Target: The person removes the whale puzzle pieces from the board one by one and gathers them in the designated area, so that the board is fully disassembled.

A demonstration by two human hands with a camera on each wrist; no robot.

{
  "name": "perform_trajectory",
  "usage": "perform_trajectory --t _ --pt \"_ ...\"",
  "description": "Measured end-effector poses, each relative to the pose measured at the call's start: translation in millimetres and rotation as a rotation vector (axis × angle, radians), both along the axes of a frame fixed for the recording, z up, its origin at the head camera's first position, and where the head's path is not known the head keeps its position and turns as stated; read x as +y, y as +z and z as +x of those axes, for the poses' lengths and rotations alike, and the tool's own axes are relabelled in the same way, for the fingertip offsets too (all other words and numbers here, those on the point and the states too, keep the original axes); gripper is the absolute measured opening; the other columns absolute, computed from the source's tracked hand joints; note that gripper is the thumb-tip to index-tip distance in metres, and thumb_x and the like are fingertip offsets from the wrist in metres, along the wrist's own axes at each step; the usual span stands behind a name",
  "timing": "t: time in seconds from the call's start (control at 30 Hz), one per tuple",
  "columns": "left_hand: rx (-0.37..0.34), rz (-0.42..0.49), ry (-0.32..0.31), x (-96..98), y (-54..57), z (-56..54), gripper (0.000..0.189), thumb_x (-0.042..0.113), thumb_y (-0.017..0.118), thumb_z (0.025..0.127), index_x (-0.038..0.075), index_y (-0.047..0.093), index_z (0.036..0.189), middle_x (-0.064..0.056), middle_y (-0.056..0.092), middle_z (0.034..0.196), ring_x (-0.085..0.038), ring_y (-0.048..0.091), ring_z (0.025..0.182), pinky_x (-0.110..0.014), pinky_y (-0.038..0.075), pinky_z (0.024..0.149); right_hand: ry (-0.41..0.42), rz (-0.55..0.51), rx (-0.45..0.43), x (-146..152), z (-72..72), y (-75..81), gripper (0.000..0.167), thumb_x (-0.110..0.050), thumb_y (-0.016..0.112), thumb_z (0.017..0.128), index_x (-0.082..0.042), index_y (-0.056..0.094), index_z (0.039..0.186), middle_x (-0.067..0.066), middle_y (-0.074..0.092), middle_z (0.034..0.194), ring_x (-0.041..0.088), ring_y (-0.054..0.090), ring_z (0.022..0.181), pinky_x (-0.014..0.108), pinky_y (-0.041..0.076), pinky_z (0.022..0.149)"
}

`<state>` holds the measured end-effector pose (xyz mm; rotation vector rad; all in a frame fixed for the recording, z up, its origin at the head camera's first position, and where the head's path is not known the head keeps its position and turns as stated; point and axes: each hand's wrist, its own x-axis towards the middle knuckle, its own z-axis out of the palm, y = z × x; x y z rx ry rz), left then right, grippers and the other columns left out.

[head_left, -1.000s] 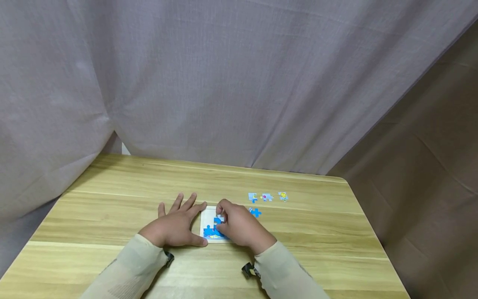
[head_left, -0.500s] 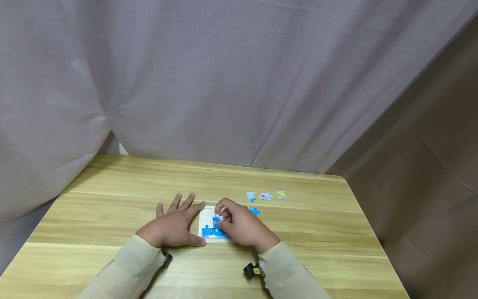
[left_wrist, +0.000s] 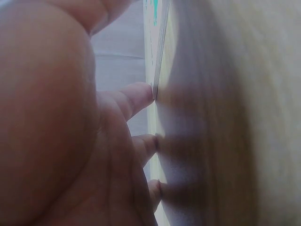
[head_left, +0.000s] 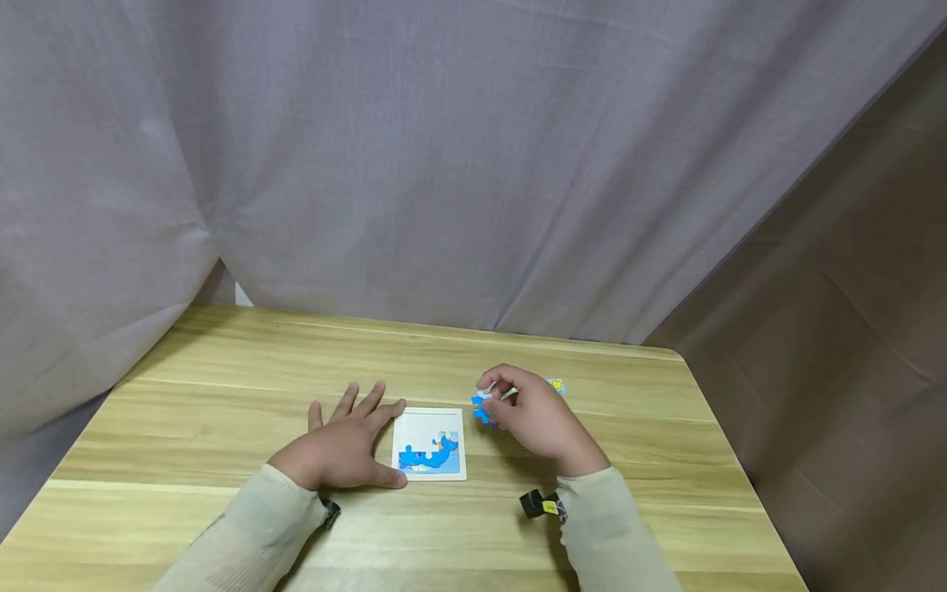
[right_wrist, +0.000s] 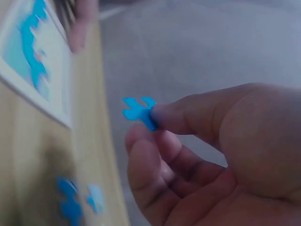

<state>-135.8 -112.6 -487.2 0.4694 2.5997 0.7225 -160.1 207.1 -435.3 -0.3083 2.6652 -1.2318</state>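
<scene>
Blue jigsaw piece, pinched in the right hand, is best kept level; the left hand, fingers spread, should brace the puzzle tray.

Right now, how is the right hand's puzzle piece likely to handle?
The puzzle piece is probably stiff, jutting unbent from the right hand; likely light, looking small and thin; its flat shape suggests sliding, not rolling.

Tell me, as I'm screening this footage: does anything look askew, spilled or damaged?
Nothing looks spilled or broken: the part-filled jigsaw tray lies flat, the right hand pinches a blue jigsaw piece. Only the grey curtain seems slightly off, gaping at the far left of the table.
</scene>
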Motion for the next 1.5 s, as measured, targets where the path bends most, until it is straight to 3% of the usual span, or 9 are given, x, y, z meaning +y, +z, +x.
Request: perform_trajectory --t 0.23,0.37,0.53,1.1,1.5 --pt "0.009 -0.005 -0.003 -1.1 -2.2 -1.3 0.118 0.073 0.090 0.082 0.035 0.033 0.179 -0.007 0.005 0.192 -0.048 -0.008 0.176 -0.094 -0.010 0.121 -0.064 0.030 -0.033 35 -8.3 8.6 0.022 -0.007 0.072 0.107 -0.011 0.075 0.128 0.008 0.068 0.101 0.025 0.074 0.081 0.040 0.064 0.075" --pt "0.010 -0.005 -0.002 -1.9 -3.1 -1.7 0.118 0.073 0.090 0.082 0.035 0.033 0.179 -0.006 0.005 0.192 -0.048 -0.008 0.176 -0.094 -0.011 0.121 -0.103 0.065 -0.050 49 -12.3 9.1 0.022 -0.008 0.074 0.106 -0.010 0.074 0.128 0.009 0.070 0.101 0.026 0.075 0.078 0.037 0.061 0.071" --pt "0.005 0.003 -0.001 -2.7 -2.9 -1.1 0.118 0.072 0.090 0.083 0.034 0.033 0.179 -0.007 0.005 0.192 -0.048 -0.009 0.176 -0.094 -0.012 0.121 -0.140 0.084 -0.075 60 -18.4 3.6 0.013 -0.010 0.076 0.106 -0.009 0.074 0.118 0.008 0.071 0.095 0.022 0.074 0.076 0.033 0.061 0.070" --pt "0.021 -0.009 0.002 -1.9 -4.2 -1.8 0.119 0.073 0.090 0.081 0.035 0.033 0.179 -0.007 0.005 0.192 -0.047 -0.009 0.176 -0.094 -0.010 0.121 -0.186 0.097 -0.175 73 -26.3 -21.8 0.004 -0.007 0.076 0.106 -0.004 0.075 0.106 0.010 0.073 0.088 0.019 0.075 0.076 0.033 0.066 0.073" --pt "0.021 -0.010 0.001 -1.7 -3.5 -2.2 0.118 0.072 0.090 0.082 0.035 0.033 0.179 -0.006 0.005 0.192 -0.048 -0.009 0.176 -0.094 -0.009 0.122 -0.182 0.220 -0.140 71 -28.6 -26.7 0.007 -0.010 0.079 0.104 -0.008 0.076 0.099 0.007 0.075 0.085 0.020 0.071 0.070 0.032 0.058 0.067"
